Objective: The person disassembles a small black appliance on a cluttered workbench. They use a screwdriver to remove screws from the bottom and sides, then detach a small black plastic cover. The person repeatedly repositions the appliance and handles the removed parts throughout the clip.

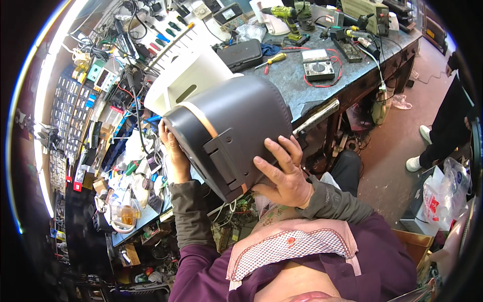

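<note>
Between my two hands a dark grey appliance (241, 110) with rounded sides and a copper-coloured band is held tilted in front of me, over the bench's near edge. Its exact kind does not show. On the face toward me is a recessed panel with small screws. My left hand (174, 153) grips its left end, the fingers partly hidden behind it. My right hand (286, 176) presses on its lower right side with the fingers spread and the thumb underneath. Just beyond it stands a cream plastic box (211, 65) with an oval slot.
The workbench (292, 93) bears a multimeter (319, 69) with red leads, a yellow-handled screwdriver (274, 59), a black case (240, 54) and a green cordless drill (286, 20). Cluttered parts and a glass mug (128, 215) lie left. Another person (450, 110) stands at right.
</note>
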The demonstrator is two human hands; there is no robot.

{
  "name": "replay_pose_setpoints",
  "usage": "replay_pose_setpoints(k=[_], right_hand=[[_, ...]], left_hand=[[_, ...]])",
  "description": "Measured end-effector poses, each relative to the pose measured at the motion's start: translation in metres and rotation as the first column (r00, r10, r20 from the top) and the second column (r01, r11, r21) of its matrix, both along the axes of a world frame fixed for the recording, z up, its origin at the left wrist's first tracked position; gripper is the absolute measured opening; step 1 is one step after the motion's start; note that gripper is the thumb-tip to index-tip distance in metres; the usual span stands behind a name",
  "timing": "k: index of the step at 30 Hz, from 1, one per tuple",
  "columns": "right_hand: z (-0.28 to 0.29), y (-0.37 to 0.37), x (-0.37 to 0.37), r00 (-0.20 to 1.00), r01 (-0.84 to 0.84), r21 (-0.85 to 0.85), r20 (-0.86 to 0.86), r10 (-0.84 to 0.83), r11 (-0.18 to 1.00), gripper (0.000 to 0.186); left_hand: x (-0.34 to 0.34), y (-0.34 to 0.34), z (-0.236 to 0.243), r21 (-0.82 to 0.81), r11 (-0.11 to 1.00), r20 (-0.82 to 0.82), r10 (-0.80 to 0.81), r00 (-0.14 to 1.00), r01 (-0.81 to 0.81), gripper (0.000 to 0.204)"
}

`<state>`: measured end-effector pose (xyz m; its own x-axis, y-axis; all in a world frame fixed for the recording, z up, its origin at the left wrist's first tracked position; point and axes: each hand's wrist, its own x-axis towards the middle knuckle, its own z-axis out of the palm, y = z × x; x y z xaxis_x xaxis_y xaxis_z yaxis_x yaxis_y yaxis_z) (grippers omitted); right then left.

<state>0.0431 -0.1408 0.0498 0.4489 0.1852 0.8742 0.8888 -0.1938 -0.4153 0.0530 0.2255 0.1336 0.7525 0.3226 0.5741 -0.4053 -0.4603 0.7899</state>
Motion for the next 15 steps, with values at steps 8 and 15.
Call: replay_pose_setpoints(k=[8,15], right_hand=[[-0.015,-0.044,0.112,0.980,0.104,0.116,-0.180,-0.082,0.988,0.068],[0.033,-0.042,0.182,0.623,-0.278,0.682,-0.408,0.667,0.677,0.077]], left_hand=[[0.044,-0.053,0.079,-0.014,0.978,-0.174,-0.208,0.962,0.209,0.059],[0.116,-0.088,0.031,-0.572,0.797,-0.154,-0.336,0.929,0.193,0.068]])
